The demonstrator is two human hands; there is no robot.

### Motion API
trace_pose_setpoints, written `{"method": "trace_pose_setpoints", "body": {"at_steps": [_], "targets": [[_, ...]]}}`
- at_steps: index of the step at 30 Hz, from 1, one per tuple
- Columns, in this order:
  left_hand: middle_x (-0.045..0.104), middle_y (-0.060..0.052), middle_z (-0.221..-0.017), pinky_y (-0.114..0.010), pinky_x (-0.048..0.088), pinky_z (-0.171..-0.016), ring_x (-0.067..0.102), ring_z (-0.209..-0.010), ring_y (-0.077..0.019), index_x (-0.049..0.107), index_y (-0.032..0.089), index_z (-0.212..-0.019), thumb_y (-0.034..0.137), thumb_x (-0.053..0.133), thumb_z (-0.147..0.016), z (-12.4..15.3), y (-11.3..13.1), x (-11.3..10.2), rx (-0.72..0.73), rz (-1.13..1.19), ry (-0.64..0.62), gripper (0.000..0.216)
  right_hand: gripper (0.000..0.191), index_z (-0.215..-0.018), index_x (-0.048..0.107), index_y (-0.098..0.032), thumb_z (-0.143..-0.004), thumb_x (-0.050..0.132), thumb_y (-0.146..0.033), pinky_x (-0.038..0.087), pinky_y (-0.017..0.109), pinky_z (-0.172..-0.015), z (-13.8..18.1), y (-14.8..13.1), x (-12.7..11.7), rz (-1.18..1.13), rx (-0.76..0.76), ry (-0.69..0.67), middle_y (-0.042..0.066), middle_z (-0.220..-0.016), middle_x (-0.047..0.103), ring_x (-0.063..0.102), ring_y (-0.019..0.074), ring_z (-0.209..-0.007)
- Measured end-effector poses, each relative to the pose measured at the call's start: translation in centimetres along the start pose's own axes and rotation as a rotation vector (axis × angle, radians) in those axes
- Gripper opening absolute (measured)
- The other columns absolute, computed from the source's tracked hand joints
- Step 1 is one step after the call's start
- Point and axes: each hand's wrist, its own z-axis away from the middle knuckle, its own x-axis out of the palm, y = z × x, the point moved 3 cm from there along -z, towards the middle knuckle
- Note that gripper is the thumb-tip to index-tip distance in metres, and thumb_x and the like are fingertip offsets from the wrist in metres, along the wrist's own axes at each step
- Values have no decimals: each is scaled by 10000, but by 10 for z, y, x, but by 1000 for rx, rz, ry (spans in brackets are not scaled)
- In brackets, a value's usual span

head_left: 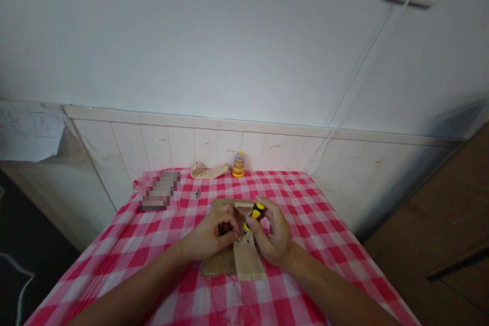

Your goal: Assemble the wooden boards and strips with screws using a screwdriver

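My right hand is closed around a yellow and black screwdriver, its tip pointing down and left at a pale wooden piece. Small dark screws or holes dot the wood near the tip. Thumb and fingers of my left hand are pinched together beside the tip; what they hold, if anything, is too small to make out. Beneath the pale wood lies a worn brown board, partly covered by my left hand.
A curved wooden piece and a clear-topped yellow bit holder stand at the table's back by the wall. Small metal parts lie in front of them. A blurred-out flat object is at the back left. Red-and-white checked cloth covers the table.
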Motion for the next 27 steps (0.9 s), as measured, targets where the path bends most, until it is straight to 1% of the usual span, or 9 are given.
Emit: {"method": "trace_pose_setpoints", "body": {"at_steps": [4, 8, 13, 16, 20, 23, 27], "targets": [[659, -61, -910, -318, 477, -818, 610, -920, -195, 729, 190, -818, 193, 683, -835, 1, 2, -1, 10, -34, -29, 49, 476, -1405, 466, -235, -951, 605, -201, 630, 345, -752, 4, -1, 1, -54, 2, -21, 126, -1109, 695, 724, 234, -951], [677, -79, -952, -350, 485, -867, 605, -968, -214, 767, 206, -828, 246, 694, -849, 1, -2, 0, 25, -59, -38, 86, 480, -1401, 466, -246, -943, 602, -193, 634, 357, -751, 2, -4, 1, -72, 1, -28, 125, -1122, 705, 731, 240, -950], [682, -86, -966, -359, 492, -879, 612, -978, -219, 784, 217, -824, 299, 694, -865, 0, 1, 0, 46, -35, -33, 129, 504, -1418, 464, -260, -937, 588, -175, 638, 359, -773, -8, -16, -2, -91, -96, -57, 119, -1188, 715, 744, 244, -953], [676, -87, -965, -363, 493, -882, 610, -984, -225, 790, 219, -820, 307, 695, -865, -1, 6, 1, 41, -34, -36, 137, 484, -1412, 483, -256, -940, 559, -175, 640, 364, -788, -14, -21, -4, -114, -152, -94, 110, -1155, 733, 749, 248, -959], [682, -81, -950, -375, 487, -910, 611, -964, -222, 791, 213, -831, 270, 682, -864, -2, 11, 1, 45, -9, -62, 128, 494, -1434, 473, -244, -948, 490, -154, 637, 361, -828, -18, -27, -5, -151, -230, -158, 103, -1128, 748, 751, 236, -983], [679, -83, -971, -376, 484, -924, 613, -987, -224, 789, 208, -825, 244, 679, -860, -3, 12, 1, 51, 4, -60, 121, 497, -1431, 480, -238, -945, 493, -138, 638, 363, -833, -18, -29, -6, -119, -217, -148, 103, -1112, 755, 755, 237, -974], [680, -83, -939, -373, 488, -910, 617, -970, -221, 784, 211, -799, 272, 685, -866, -3, 10, 1, 60, -21, -66, 135, 468, -1387, 531, -220, -926, 550, -145, 641, 375, -828, -18, -29, -6, -61, -171, -123, 118, -1114, 760, 760, 252, -963]]}}
